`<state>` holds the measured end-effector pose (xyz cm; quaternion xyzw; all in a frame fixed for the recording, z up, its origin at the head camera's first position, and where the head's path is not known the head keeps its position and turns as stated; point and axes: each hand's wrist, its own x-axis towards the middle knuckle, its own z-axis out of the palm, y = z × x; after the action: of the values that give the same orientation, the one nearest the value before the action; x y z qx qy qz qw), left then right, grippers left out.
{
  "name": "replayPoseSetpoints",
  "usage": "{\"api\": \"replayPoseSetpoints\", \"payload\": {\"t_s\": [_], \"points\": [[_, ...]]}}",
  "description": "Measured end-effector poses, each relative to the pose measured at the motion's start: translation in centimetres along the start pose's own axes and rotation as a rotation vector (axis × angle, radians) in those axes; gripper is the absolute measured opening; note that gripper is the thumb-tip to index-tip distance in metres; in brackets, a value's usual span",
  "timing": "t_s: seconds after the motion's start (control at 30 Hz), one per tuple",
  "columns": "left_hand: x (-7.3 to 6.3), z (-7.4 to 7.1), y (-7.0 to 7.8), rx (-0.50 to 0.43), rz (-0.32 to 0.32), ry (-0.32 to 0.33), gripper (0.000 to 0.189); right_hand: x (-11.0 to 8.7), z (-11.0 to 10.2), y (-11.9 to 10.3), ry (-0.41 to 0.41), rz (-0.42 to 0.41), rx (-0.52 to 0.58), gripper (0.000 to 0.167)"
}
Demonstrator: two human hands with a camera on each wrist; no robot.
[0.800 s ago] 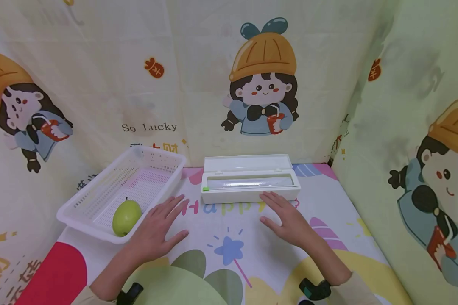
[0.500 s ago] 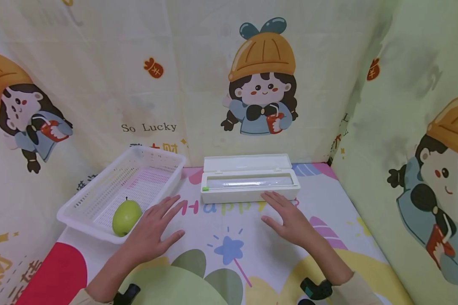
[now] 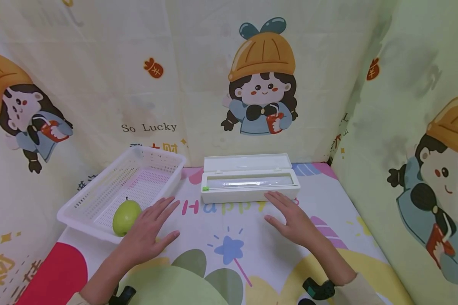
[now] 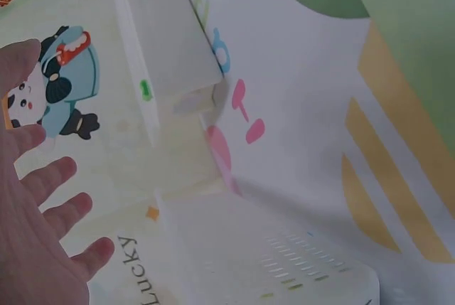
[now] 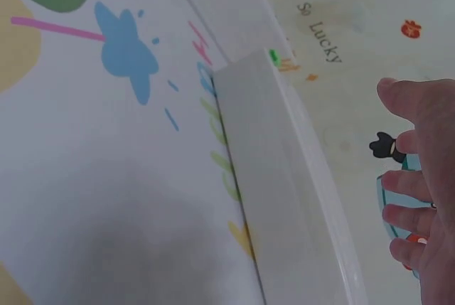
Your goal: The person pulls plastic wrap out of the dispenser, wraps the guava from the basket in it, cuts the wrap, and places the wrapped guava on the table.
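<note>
My left hand (image 3: 146,233) hovers beside the near right edge of a white perforated basket (image 3: 82,192), fingers straight and holding nothing. Inside that basket lies a green apple (image 3: 127,217) with its stem up, partly covered by the hand in the head view. My right hand (image 3: 291,218) is held with fingers extended just in front of a long white cling film dispenser box (image 3: 248,195), and nothing is in its grasp. The box's lid (image 3: 248,162) stands raised at the back. A roll of clear film (image 3: 249,182) shows within, and a small green slider (image 3: 205,189) sits at the left end.
A printed cloth covers the table (image 3: 259,254). Cartoon-patterned curtains (image 3: 198,84) enclose the back and both sides, close behind the box and basket. Each wrist wears a black camera mount (image 3: 318,289).
My left hand has drifted left and slightly toward me, nearer the apple. The right hand has shifted a little to the right. Basket, apple and box stay where they were.
</note>
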<state>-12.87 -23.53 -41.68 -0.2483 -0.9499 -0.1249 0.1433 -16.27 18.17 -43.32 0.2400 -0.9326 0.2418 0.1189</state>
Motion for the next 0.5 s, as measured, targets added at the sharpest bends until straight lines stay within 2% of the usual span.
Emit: {"api": "replayPoseSetpoints", "payload": {"t_s": [0.2,0.5], "points": [[-0.41,-0.02,-0.45,0.003,-0.006,0.016,0.08,-0.09,0.0,0.18,0.003,0.005,0.007,0.064],[-0.71,-0.18,-0.92,0.014,-0.014,0.028,0.079,-0.21,-0.16,0.44,-0.022,0.058,0.025,0.065]]}}
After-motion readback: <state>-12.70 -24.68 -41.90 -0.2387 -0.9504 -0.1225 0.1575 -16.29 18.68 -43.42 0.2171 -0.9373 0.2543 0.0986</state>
